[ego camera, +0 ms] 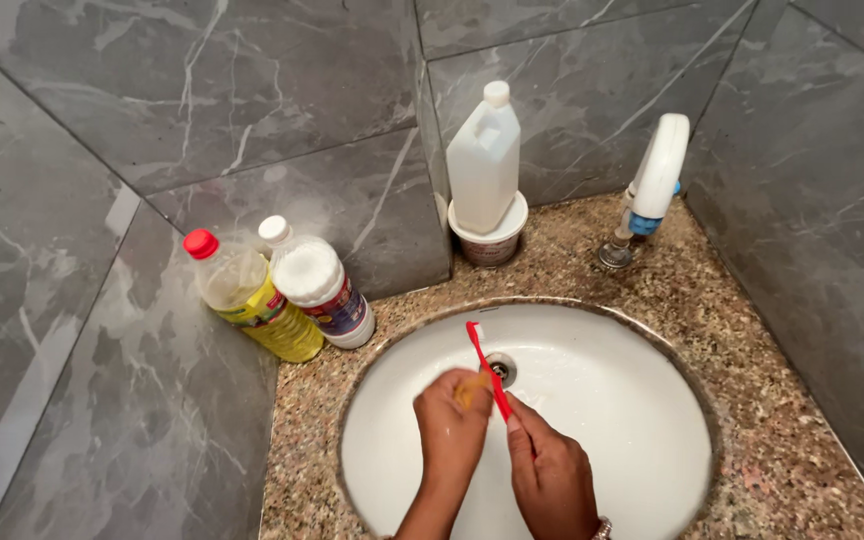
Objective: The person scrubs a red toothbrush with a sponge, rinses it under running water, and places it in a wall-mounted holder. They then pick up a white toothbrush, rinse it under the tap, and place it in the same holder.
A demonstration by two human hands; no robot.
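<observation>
Red plastic toothbrush (486, 368), held over the white oval ceramic sink basin (632, 420), which is set into a speckled brown granite table (752, 400) between grey marble-patterned wall tiles (252, 90). The right hand (552, 475) grips the lower handle, fingers curled and pressed together around it, so that the brush slants up and to the left with its head just left of the metal drain (503, 369). The left hand (452, 420) is closed, fingers pinching a small yellowish item (470, 388) against the brush shaft; what that item is cannot be told.

Far left on the table lean two bottles, touching: a yellow-liquid plastic bottle with a red cap (247, 295) and a white-capped bottle with a coloured label (322, 285). In the far corner a white plastic jug (484, 160) stands on a white round tub (492, 240). To the right stands a white-handled tap with a blue collar (652, 185).

As a judgement, the work goes best with both hands kept above the basin, the right-hand grip firm and low on the handle, and short strokes of the pinched item along the shaft.
</observation>
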